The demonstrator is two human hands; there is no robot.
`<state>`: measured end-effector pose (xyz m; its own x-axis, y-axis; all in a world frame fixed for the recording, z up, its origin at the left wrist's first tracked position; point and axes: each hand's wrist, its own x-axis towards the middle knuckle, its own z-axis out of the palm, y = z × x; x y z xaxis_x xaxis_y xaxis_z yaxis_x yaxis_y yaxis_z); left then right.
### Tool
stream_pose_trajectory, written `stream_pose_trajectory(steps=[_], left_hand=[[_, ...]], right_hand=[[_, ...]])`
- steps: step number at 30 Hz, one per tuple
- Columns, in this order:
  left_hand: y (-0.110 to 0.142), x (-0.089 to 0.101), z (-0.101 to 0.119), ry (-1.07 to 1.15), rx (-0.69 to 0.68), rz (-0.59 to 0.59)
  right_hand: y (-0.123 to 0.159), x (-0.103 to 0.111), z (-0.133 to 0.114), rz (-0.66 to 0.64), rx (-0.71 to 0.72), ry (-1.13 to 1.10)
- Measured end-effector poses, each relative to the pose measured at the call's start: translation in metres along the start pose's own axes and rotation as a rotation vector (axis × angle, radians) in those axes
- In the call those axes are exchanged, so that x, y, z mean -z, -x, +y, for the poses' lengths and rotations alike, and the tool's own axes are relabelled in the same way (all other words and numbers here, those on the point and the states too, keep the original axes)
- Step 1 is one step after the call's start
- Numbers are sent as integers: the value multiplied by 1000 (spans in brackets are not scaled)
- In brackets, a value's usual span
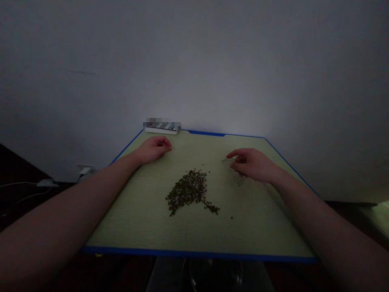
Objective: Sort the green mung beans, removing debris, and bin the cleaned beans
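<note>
A loose heap of small dark green beans or seeds (188, 188) lies in the middle of the pale table (136, 231), with a few strays around it. My left hand (154, 149) rests on the far left of the tabletop, behind the heap. Its fingers are curled in, and nothing shows in them. To the right of the heap, my right hand (251, 164) is closed around a thin see-through object (240, 181). Parts of it stick out beyond the fingertips and below the hand; its kind cannot be made out.
At the far left corner sits a white-edged box-like item (161, 130), partly blurred out. Behind the table rises a plain wall (206, 73). White plugs and cables (47, 183) are at the left. Below the near blue edge (197, 254), a clear round container (216, 278) is partly visible.
</note>
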<state>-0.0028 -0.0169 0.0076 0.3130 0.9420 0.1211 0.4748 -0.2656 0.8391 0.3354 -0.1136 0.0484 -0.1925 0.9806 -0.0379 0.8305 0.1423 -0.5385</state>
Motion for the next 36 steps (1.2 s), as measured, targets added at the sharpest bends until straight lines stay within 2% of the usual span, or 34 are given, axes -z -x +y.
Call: stream_pose_trajectory(steps=[2, 7, 11, 14, 17, 20, 24, 27, 30, 36], left_hand=[[-1, -1, -1, 9, -1, 3], [-3, -1, -4, 33, 9, -15], [-2, -1, -5, 30, 3, -4], [-1, 0, -4, 22, 5, -2], [-1, 0, -2, 29, 12, -4], [-1, -1, -1, 49, 27, 3], [0, -1, -2, 48, 22, 17], [0, 0, -2, 54, 12, 23], [0, -1, -1, 49, 24, 21], [0, -1, -2, 44, 22, 15]], right_hand=[[-4, -13, -6, 52, 89, -10], [-18, -38, -10, 159, 172, 130], [-27, -45, -5, 177, 217, 177], [-34, -41, -3, 157, 222, 184], [-49, -33, -10, 117, 258, 194], [-70, -29, -28, 32, 339, 194], [-94, -39, -61, -163, 495, 199], [-105, -49, -76, -305, 584, 215], [-109, -51, -77, -376, 614, 234], [-98, -36, -51, -334, 515, 292]])
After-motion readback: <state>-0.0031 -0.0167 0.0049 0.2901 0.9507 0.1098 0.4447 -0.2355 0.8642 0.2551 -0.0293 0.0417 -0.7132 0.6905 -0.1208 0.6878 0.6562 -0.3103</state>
